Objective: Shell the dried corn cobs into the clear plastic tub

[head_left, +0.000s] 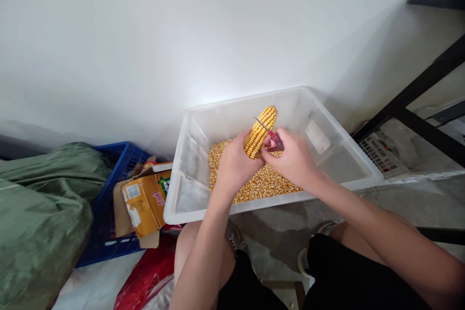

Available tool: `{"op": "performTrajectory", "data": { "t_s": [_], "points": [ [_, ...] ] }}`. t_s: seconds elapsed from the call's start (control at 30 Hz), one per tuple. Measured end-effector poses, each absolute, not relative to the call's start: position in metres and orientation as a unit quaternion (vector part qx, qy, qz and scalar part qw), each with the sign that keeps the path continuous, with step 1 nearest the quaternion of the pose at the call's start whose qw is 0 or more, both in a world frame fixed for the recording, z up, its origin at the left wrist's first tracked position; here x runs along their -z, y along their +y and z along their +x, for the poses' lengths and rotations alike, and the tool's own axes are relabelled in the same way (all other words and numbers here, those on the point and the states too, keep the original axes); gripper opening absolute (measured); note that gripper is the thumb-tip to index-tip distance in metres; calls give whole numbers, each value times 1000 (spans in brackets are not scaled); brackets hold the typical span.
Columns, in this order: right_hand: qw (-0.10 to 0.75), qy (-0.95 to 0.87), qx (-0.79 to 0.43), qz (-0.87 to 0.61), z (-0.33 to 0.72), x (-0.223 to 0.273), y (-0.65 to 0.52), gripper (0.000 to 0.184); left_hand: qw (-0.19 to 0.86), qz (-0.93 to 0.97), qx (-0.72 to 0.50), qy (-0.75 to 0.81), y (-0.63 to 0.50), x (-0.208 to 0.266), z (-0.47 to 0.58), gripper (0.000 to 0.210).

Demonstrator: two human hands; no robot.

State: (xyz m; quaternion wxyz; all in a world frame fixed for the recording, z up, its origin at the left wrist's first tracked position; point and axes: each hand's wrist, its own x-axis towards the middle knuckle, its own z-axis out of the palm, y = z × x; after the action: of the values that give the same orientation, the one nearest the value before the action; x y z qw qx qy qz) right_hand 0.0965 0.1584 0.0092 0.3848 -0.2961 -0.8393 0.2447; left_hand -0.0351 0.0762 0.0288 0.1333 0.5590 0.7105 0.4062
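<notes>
A yellow ear of corn (267, 118) stands tilted in my left hand (234, 162), whose fingers wrap round its lower part. My right hand (294, 155) is closed on the red handle of a screwdriver (275, 139). The tool's thin metal shaft lies across the front of the ear, its tip pointing up and left. Both hands are over a translucent white plastic bin (198, 213). Loose corn kernels (269, 186) cover much of its floor. The fingers behind the ear are partly hidden.
Left of the bin stands a blue crate (105, 252) with flattened cardboard boxes (145, 203) and a green cloth (43, 218). A red plastic bag (148, 271) lies below. A white wall rises behind; a black metal frame (410, 101) is at the right.
</notes>
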Motion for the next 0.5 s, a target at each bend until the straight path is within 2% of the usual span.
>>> {"op": "performTrajectory", "data": {
  "t_s": [0.4,0.5],
  "points": [
    [345,-824,-284,-349,97,-19,156,19,131,545,-398,726,77,-31,-30,53],
    [311,-831,-301,-351,103,-25,160,24,117,532,-398,738,77,-29,-32,56]
  ]
}}
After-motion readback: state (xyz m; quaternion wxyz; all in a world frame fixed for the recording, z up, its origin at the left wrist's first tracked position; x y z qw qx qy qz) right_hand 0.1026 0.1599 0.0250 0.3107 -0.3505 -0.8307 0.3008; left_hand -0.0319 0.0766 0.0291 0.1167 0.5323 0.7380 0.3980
